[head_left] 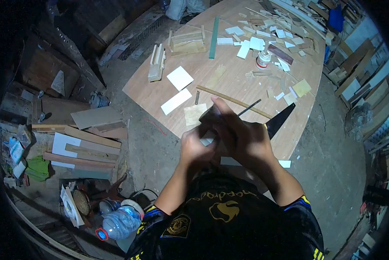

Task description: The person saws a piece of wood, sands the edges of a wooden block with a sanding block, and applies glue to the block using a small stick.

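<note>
a: call them out from the left, with the green strip (214,37) on the worktop (146,93) as our mark.
b: furthest left of the strip, down on the floor, a green cloth (37,168). then a clear blue-tinted bottle (121,223) with a red cap, left of it too and much nearer the person.
a: and on the worktop?
b: left of the strip, a narrow wooden piece (156,64), then a white square (180,78) and a white rectangle (176,102), both closer to the person than the strip. a wooden tray (188,48) stands just beside the strip's left side.
a: where are the hands?
b: both nearer the person than the strip. the left hand (196,145) is slightly left of its line, the right hand (248,138) to the right.
a: holding anything?
b: a small dark piece (209,115), gripped between them, fingers curled in on it. shadow hides what it is.
a: and right of the strip?
b: white offcuts (257,43) nearby, then a white bottle (263,60) with a red label. a saw blade (281,121) lies further right and nearer the person, by the right hand; its handle is hidden. furthest right, a yellowish square (301,88).
</note>
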Demonstrator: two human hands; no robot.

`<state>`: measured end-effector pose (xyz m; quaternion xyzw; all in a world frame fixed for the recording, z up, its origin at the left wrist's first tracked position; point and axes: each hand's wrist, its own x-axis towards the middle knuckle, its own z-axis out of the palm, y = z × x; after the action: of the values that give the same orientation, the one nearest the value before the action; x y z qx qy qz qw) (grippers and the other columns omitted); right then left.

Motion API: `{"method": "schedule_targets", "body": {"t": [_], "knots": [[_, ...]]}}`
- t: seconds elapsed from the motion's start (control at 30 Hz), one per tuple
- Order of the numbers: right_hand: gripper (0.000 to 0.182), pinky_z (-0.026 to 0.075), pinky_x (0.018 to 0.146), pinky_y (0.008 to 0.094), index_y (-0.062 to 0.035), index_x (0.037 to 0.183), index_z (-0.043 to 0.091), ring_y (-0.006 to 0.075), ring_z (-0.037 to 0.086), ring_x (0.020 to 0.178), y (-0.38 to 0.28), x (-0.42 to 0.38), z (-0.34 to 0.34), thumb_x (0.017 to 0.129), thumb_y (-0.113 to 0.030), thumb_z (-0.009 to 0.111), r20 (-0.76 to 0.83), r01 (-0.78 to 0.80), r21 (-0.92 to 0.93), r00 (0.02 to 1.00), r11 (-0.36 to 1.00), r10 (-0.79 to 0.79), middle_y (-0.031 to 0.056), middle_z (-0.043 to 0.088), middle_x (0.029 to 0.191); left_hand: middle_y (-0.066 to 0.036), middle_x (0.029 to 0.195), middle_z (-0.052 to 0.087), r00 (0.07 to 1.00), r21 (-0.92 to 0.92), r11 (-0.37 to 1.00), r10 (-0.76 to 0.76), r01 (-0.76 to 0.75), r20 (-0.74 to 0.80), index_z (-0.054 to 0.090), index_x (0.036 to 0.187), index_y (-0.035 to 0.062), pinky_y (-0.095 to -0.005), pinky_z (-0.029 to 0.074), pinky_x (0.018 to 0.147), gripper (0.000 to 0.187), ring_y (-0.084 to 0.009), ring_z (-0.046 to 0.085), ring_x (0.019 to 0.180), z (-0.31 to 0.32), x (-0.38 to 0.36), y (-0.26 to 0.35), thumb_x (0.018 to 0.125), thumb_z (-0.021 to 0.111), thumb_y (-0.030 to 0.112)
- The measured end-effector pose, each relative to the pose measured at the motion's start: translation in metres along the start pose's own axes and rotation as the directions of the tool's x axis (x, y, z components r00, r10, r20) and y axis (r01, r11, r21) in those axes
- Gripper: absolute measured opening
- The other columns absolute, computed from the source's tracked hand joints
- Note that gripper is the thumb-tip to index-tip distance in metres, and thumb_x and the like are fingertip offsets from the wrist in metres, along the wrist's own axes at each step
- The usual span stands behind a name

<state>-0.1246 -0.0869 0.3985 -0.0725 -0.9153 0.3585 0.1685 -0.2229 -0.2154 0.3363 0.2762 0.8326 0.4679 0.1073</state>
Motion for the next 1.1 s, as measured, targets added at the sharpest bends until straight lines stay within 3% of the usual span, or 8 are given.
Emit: {"method": "schedule_targets", "body": {"t": [0.37, 0.47, 0.53, 0.67, 0.8, 0.93, 1.03, 1.1], "knots": [[0.056, 0.057, 0.064, 0.0404, -0.0141, 0.143, 0.038, 0.0341, 0.070, 0.080, 0.006, 0.005, -0.003, 0.091, -0.011, 0.060, -0.016, 0.075, 0.045, 0.997, 0.996, -0.075, 0.0139, 0.071, 0.094, -0.019, 0.086, 0.068, 0.997, 0.120, 0.991, 0.045, -0.051, 0.056, 0.065, 0.099, 0.0047, -0.0431, 0.053, 0.071, 0.036, -0.0376, 0.066, 0.081, -0.010, 0.007, -0.002, 0.067, 0.071, 0.021], [0.057, 0.057, 0.064, 0.0403, -0.0151, 0.144, 0.036, 0.0348, 0.070, 0.081, 0.005, 0.007, -0.005, 0.092, -0.011, 0.059, 0.002, 0.054, 0.035, 0.999, 0.998, -0.054, 0.0143, 0.071, 0.094, -0.019, 0.084, 0.067, 0.998, -0.052, 0.996, -0.069, 0.068, -0.010, 0.066, 0.096, 0.0038, -0.0424, 0.053, 0.070, 0.034, -0.0366, 0.067, 0.079, -0.009, 0.005, 0.006, 0.067, 0.072, 0.023], [0.058, 0.057, 0.065, 0.0400, -0.0155, 0.144, 0.035, 0.0351, 0.070, 0.081, 0.004, 0.009, -0.008, 0.092, -0.010, 0.058, 0.028, 0.003, 0.003, 1.000, 1.000, -0.003, 0.0142, 0.071, 0.094, -0.018, 0.082, 0.067, 0.999, 0.164, 0.986, 0.031, -0.038, 0.044, 0.066, 0.095, 0.0044, -0.0404, 0.053, 0.069, 0.030, -0.0339, 0.068, 0.079, 0.001, 0.001, -0.005, 0.069, 0.072, 0.019], [0.058, 0.057, 0.065, 0.0408, -0.0159, 0.145, 0.034, 0.0362, 0.069, 0.081, 0.009, 0.005, -0.002, 0.092, -0.011, 0.058, 0.039, 0.015, 0.059, 0.999, 0.998, -0.018, 0.0148, 0.071, 0.094, -0.018, 0.084, 0.068, 0.999, -0.026, 0.998, -0.051, 0.050, -0.012, 0.067, 0.097, 0.0049, -0.0419, 0.053, 0.071, 0.034, -0.0340, 0.068, 0.081, -0.017, 0.011, 0.010, 0.069, 0.072, 0.024], [0.056, 0.057, 0.065, 0.0410, -0.0162, 0.145, 0.034, 0.0365, 0.069, 0.080, 0.009, 0.004, 0.000, 0.093, -0.013, 0.056, -0.004, 0.063, 0.118, 0.998, 0.991, -0.063, 0.0150, 0.070, 0.094, -0.017, 0.089, 0.070, 0.998, 0.120, 0.991, 0.048, -0.051, 0.033, 0.067, 0.099, 0.0048, -0.0392, 0.054, 0.072, 0.032, -0.0315, 0.069, 0.083, 0.003, 0.002, -0.002, 0.070, 0.071, 0.019], [0.055, 0.057, 0.066, 0.0409, -0.0165, 0.145, 0.035, 0.0363, 0.069, 0.081, 0.012, 0.004, -0.003, 0.094, -0.014, 0.056, 0.044, 0.019, 0.054, 0.999, 0.998, -0.021, 0.0145, 0.071, 0.096, -0.018, 0.091, 0.069, 1.000, 0.003, 1.000, -0.001, 0.001, 0.028, 0.066, 0.099, 0.0036, -0.0431, 0.053, 0.074, 0.036, -0.0359, 0.067, 0.083, -0.006, 0.004, 0.005, 0.070, 0.069, 0.024], [0.054, 0.057, 0.067, 0.0412, -0.0166, 0.144, 0.036, 0.0364, 0.069, 0.084, 0.004, 0.004, -0.007, 0.094, -0.016, 0.056, 0.024, -0.011, 0.084, 1.000, 0.996, 0.009, 0.0139, 0.070, 0.098, -0.018, 0.076, 0.068, 0.993, -0.158, 0.984, -0.090, 0.078, -0.072, 0.065, 0.082, -0.0023, -0.0361, 0.052, 0.069, 0.026, -0.0275, 0.069, 0.073, -0.005, 0.004, 0.009, 0.069, 0.072, 0.020], [0.054, 0.057, 0.068, 0.0410, -0.0166, 0.144, 0.036, 0.0360, 0.069, 0.084, 0.007, 0.008, -0.005, 0.094, -0.016, 0.056, 0.014, 0.035, 0.043, 0.999, 0.998, -0.035, 0.0136, 0.070, 0.099, -0.015, 0.072, 0.068, 0.985, 0.125, 0.977, 0.172, -0.172, 0.006, 0.066, 0.084, -0.0018, -0.0318, 0.050, 0.065, 0.021, -0.0176, 0.066, 0.069, 0.004, 0.005, -0.003, 0.071, 0.071, 0.015]]}}
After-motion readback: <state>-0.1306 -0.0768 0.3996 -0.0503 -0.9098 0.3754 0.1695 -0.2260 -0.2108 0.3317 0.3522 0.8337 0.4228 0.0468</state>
